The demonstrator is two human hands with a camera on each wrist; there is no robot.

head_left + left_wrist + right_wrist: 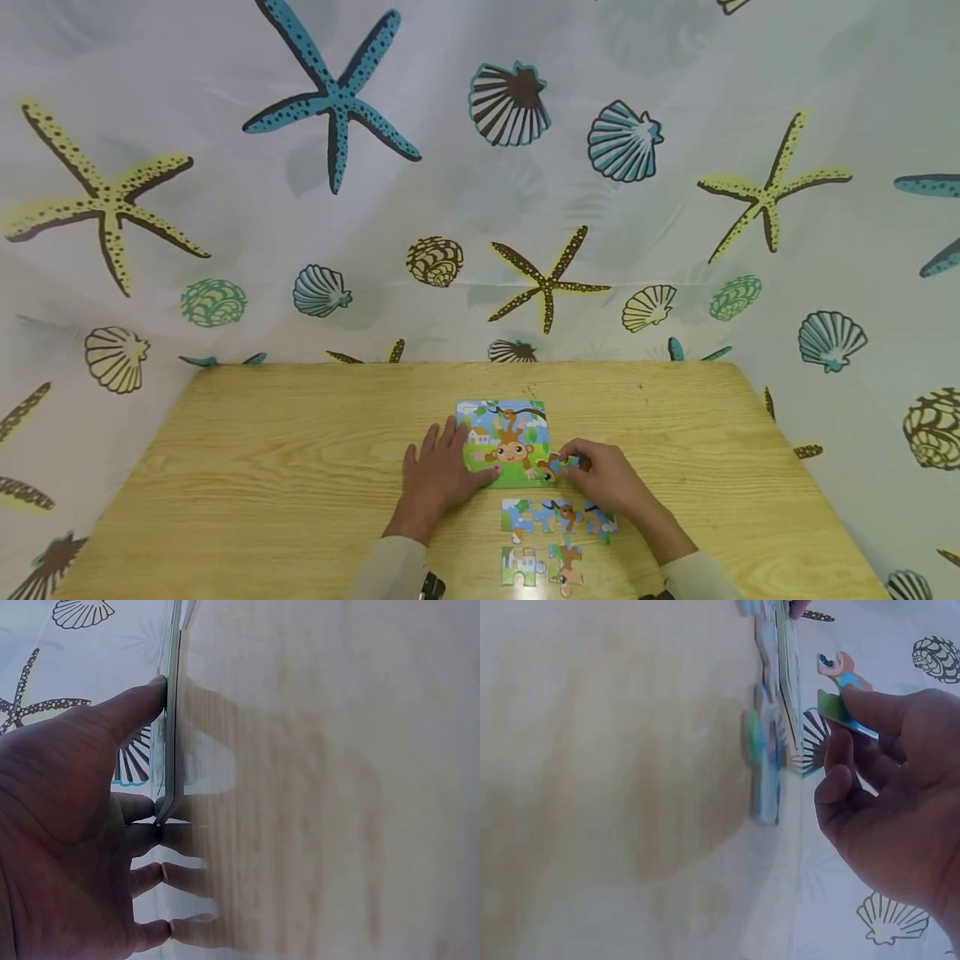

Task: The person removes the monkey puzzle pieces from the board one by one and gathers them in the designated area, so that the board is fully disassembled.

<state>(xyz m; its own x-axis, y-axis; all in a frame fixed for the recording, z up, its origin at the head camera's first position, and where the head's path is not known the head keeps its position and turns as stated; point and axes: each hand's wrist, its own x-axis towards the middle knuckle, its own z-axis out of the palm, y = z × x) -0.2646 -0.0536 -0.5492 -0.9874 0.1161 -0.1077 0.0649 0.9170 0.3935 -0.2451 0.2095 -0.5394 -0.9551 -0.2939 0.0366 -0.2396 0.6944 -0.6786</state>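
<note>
A square puzzle board [480, 412] with a printed monkey picture lies on the wooden table. My left hand [438, 473] is at its left side, thumb on the board's lower part and fingers extended along the edge; in the left wrist view those fingertips meet the tabletop. Between thumb and fingers, my right hand [609, 479] pinches a jigsaw puzzle piece [831, 707] with green, blue and orange print. That piece is raised and tilted, overlapping the board's lower right corner in the head view.
Just below the board, loose puzzle pieces [516, 517] sit in a row. Nearer the front are a house piece [518, 568] and a monkey piece [566, 567]. A cloth [450, 192] printed with starfish and shells hangs behind and beside the table [300, 475].
</note>
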